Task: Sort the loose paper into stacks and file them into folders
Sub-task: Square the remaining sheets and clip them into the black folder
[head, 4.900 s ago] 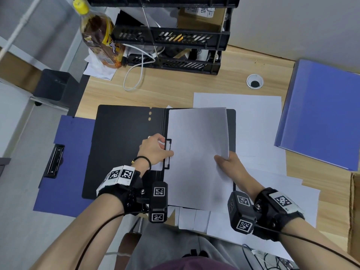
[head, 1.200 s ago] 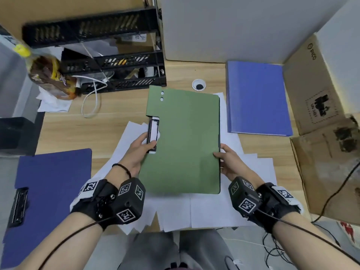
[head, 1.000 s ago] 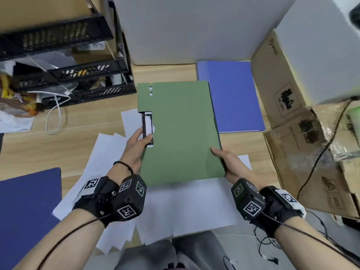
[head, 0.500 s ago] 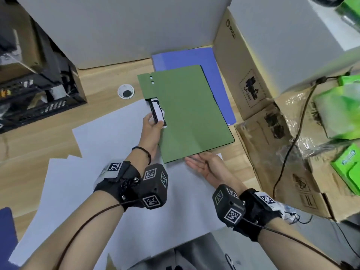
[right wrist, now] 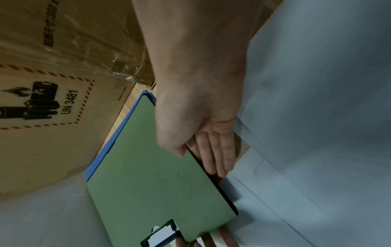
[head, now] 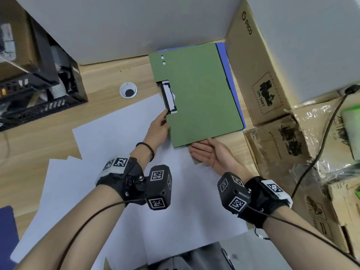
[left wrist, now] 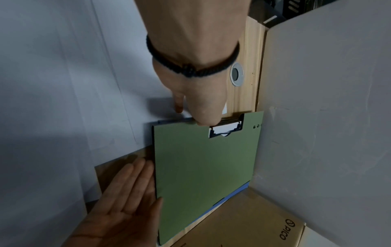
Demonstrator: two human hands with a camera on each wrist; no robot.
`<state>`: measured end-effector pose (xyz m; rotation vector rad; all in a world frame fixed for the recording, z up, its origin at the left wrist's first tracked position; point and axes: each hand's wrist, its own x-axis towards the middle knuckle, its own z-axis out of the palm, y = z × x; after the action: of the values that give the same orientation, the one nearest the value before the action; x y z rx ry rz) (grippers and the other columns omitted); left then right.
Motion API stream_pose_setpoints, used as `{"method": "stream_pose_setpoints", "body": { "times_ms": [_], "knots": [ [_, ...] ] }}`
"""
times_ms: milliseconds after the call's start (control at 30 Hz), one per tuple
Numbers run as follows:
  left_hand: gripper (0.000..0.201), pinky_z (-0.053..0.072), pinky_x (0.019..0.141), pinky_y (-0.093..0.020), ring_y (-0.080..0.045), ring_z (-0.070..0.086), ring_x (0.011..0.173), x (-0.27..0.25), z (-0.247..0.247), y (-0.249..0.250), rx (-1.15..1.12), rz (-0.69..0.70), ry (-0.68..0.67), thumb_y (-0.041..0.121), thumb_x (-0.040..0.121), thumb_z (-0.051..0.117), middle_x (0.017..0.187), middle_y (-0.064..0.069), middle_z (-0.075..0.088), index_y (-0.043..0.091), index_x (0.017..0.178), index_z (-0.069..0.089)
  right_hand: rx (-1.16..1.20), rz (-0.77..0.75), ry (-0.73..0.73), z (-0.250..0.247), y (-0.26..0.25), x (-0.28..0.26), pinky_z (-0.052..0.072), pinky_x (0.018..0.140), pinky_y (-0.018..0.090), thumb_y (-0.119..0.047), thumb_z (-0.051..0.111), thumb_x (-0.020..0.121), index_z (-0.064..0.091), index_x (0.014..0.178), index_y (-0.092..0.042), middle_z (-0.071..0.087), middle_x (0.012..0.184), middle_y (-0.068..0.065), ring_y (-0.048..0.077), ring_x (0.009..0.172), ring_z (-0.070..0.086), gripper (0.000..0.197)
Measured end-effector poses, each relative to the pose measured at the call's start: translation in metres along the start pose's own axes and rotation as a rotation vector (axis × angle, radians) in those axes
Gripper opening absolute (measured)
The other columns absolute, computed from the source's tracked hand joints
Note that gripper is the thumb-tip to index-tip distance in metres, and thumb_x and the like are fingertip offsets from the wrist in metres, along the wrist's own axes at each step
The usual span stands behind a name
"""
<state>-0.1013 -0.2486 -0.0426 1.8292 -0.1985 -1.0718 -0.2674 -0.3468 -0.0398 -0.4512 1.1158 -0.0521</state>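
head view shows the green folder (head: 196, 94) lying on top of the blue folder (head: 231, 90), right next to the cardboard box (head: 261, 75) at the back of the desk (head: 109, 75). the left hand (head: 157, 129) pinches the folder's edge just under the black clip (head: 169, 98). the right hand (head: 212, 154) is flat and wide, palm up, fingertips touching the folder's near edge and holding nothing. the green folder does not line up with the blue one, so a push could make it slide crooked or bump the box. loose white paper (head: 116, 172) lies under both arms, and a dragging wrist could crease or scatter it.
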Motion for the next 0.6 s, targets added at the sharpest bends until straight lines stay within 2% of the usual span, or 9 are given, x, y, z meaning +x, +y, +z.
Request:
{"method": "stream_pose_setpoints", "body": {
  "times_ms": [67, 133, 200, 233, 267, 333, 433, 533, 600],
  "knots": [
    [0.050, 0.037, 0.108, -0.039, -0.025, 0.048, 0.129, 0.007, 0.005, 0.004, 0.040, 0.035, 0.029, -0.005, 0.093, 0.036, 0.138, -0.007, 0.053, 0.011, 0.140, 0.046, -0.008, -0.005, 0.011, -0.005, -0.001, -0.001, 0.062, 0.072, 0.036, -0.023, 0.040, 0.103, 0.055, 0.107, 0.001, 0.069, 0.102, 0.021, 0.028, 0.079, 0.074, 0.028],
    [0.045, 0.039, 0.106, -0.041, -0.031, 0.049, 0.127, 0.016, 0.010, 0.005, 0.076, 0.036, 0.044, 0.001, 0.096, 0.039, 0.139, -0.013, 0.049, 0.008, 0.140, 0.047, -0.043, -0.007, 0.006, -0.010, 0.000, -0.003, 0.060, 0.080, 0.036, -0.022, 0.044, 0.101, 0.058, 0.106, -0.002, 0.069, 0.108, 0.019, 0.029, 0.088, 0.072, 0.025],
    [0.043, 0.046, 0.095, -0.033, -0.035, 0.053, 0.118, 0.021, 0.012, 0.006, 0.089, 0.015, 0.046, 0.005, 0.096, 0.042, 0.126, -0.014, 0.051, 0.010, 0.138, 0.049, -0.089, -0.006, -0.002, -0.014, 0.001, -0.006, 0.057, 0.086, 0.036, -0.022, 0.048, 0.099, 0.060, 0.111, -0.004, 0.070, 0.110, 0.017, 0.029, 0.094, 0.070, 0.025],
    [0.042, 0.046, 0.088, -0.027, -0.033, 0.054, 0.112, 0.020, 0.012, 0.007, 0.084, 0.011, 0.040, 0.004, 0.096, 0.041, 0.122, -0.014, 0.051, 0.009, 0.137, 0.049, -0.103, -0.007, 0.000, -0.017, 0.001, -0.007, 0.056, 0.088, 0.036, -0.022, 0.049, 0.098, 0.060, 0.113, -0.005, 0.070, 0.110, 0.016, 0.029, 0.096, 0.070, 0.025],
    [0.043, 0.045, 0.086, -0.024, -0.028, 0.054, 0.109, 0.018, 0.010, 0.008, 0.066, 0.009, 0.023, 0.004, 0.097, 0.040, 0.122, -0.012, 0.051, 0.008, 0.139, 0.047, -0.115, -0.008, 0.007, -0.019, 0.002, -0.009, 0.056, 0.089, 0.036, -0.022, 0.049, 0.097, 0.060, 0.114, -0.007, 0.071, 0.110, 0.015, 0.028, 0.097, 0.070, 0.025],
    [0.044, 0.045, 0.093, -0.030, -0.021, 0.051, 0.112, 0.008, 0.001, 0.008, -0.011, -0.021, -0.034, 0.006, 0.099, 0.037, 0.133, -0.005, 0.050, 0.011, 0.143, 0.041, -0.144, -0.016, 0.040, -0.025, 0.003, -0.012, 0.054, 0.088, 0.034, -0.023, 0.049, 0.097, 0.060, 0.114, -0.011, 0.072, 0.109, 0.011, 0.026, 0.100, 0.069, 0.024],
    [0.038, 0.046, 0.087, -0.029, -0.018, 0.055, 0.105, -0.017, -0.018, 0.005, -0.132, -0.139, -0.139, 0.017, 0.102, 0.038, 0.132, 0.003, 0.052, 0.022, 0.139, 0.044, -0.151, -0.050, 0.078, -0.029, 0.009, -0.016, 0.051, 0.087, 0.030, -0.022, 0.044, 0.100, 0.057, 0.117, -0.012, 0.070, 0.110, 0.009, 0.023, 0.100, 0.067, 0.024],
    [0.036, 0.044, 0.102, -0.034, -0.022, 0.061, 0.112, -0.043, -0.033, -0.004, -0.135, -0.211, -0.233, 0.024, 0.100, 0.045, 0.133, 0.004, 0.056, 0.024, 0.135, 0.046, -0.173, -0.089, 0.079, -0.023, 0.015, -0.020, 0.047, 0.093, 0.028, -0.020, 0.041, 0.101, 0.055, 0.119, -0.011, 0.068, 0.111, 0.009, 0.021, 0.101, 0.065, 0.025],
    [0.036, 0.045, 0.105, -0.036, -0.023, 0.062, 0.113, -0.057, -0.044, -0.015, -0.171, -0.224, -0.234, 0.023, 0.099, 0.045, 0.127, 0.002, 0.061, 0.022, 0.135, 0.048, -0.198, -0.126, 0.076, -0.016, 0.020, -0.023, 0.046, 0.091, 0.027, -0.019, 0.040, 0.101, 0.058, 0.116, -0.013, 0.068, 0.112, 0.009, 0.020, 0.101, 0.065, 0.024]
  ]
}}
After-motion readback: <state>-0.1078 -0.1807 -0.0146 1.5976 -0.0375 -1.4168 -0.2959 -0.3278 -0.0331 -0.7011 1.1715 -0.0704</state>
